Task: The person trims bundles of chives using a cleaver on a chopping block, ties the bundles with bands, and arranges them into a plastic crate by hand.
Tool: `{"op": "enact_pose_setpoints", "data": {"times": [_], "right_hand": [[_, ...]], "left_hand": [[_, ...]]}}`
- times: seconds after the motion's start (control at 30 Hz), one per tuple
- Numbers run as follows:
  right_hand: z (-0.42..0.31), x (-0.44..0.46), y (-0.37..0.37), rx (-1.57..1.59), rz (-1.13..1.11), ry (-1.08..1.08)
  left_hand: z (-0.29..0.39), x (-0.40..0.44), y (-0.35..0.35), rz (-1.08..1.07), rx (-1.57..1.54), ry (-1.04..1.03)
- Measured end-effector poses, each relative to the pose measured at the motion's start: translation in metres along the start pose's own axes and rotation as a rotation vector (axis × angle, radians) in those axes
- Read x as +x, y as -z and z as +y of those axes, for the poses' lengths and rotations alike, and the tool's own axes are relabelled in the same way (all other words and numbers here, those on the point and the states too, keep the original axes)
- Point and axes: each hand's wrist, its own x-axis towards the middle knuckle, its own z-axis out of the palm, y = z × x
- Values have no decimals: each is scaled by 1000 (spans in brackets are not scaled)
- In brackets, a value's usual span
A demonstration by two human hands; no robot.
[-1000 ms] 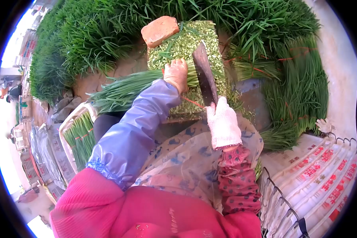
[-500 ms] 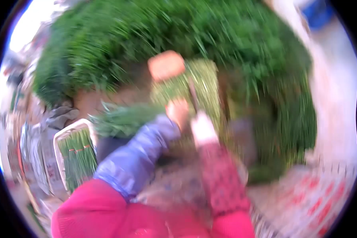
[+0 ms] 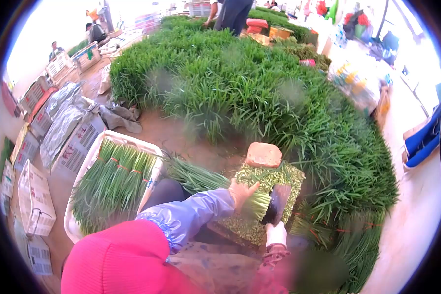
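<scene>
My left hand (image 3: pixel 240 193) lies over a bunch of garlic chives (image 3: pixel 255 205), its fingers across the stalks and the pale cut ends pointing right. The green leaves trail off to the left. In a white glove, my right hand (image 3: pixel 276 233) is closed round the handle of a cleaver (image 3: pixel 279 200). The broad dark blade stands just right of the stalk ends; whether it touches them I cannot tell. Under both is a chopping board (image 3: pixel 241 235) strewn with short cut pieces. An orange-brown brick (image 3: pixel 263 155) sits at the board's far edge.
To the left, a white crate (image 3: pixel 158 161) holds several tied chive bundles (image 3: pixel 117 179). A large heap of loose chives (image 3: pixel 240 83) fills the area ahead and right. More tied bundles (image 3: pixel 360 240) lie at right. Stacked crates (image 3: pixel 36 196) line the far left. Other people (image 3: pixel 232 17) are farther back.
The view has swung and sharpened, showing more of the room. My left hand now rests on a bunch on the board, and the cleaver blade is beside its cut ends.
</scene>
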Motion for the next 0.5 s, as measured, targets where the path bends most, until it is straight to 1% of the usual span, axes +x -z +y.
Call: {"op": "enact_pose_setpoints", "data": {"times": [0.03, 0.07, 0.1, 0.13, 0.17, 0.2, 0.23, 0.27, 0.3, 0.33, 0.37, 0.4, 0.43, 0.5], "right_hand": [[-3, -11, 8, -70, 1, -2], [-9, -30, 12, -85, 165, 68], [-10, -47, 13, -98, 325, 129], [-8, -54, 12, -99, 330, 131], [-7, -60, 10, 269, 121, 50], [-3, -69, 9, 623, -102, -36], [0, -76, 8, 834, -436, -108], [-2, -81, 0, 826, -437, -104], [-5, -88, -11, 1026, -726, 0], [-17, -100, -14, 1217, -1021, 113], [-31, -108, -10, 1460, -1193, 73], [-46, -113, -14, 1456, -1195, 74], [-58, -115, -23, 1582, -1020, 118], [-77, -121, -46, 1805, -648, 195]], "left_hand": [[-3, 5, -1, -59, 18, -35], [-7, -1, -8, 86, 34, -81], [-11, -11, -3, 97, 29, -79], [-15, -24, 9, 158, -76, -137], [-19, -39, 22, 218, -181, -196], [-22, -58, 34, 347, -254, -258], [-21, -77, 45, 522, -366, -355], [-18, -92, 58, 633, -437, -483], [-14, -106, 70, 745, -506, -613], [-11, -120, 81, 796, -493, -741], [-9, -137, 93, 843, -474, -870], [-7, -159, 104, 807, -360, -920], [-5, -179, 110, 764, -366, -959], [-9, -208, 112, 886, 76, -910]]}}
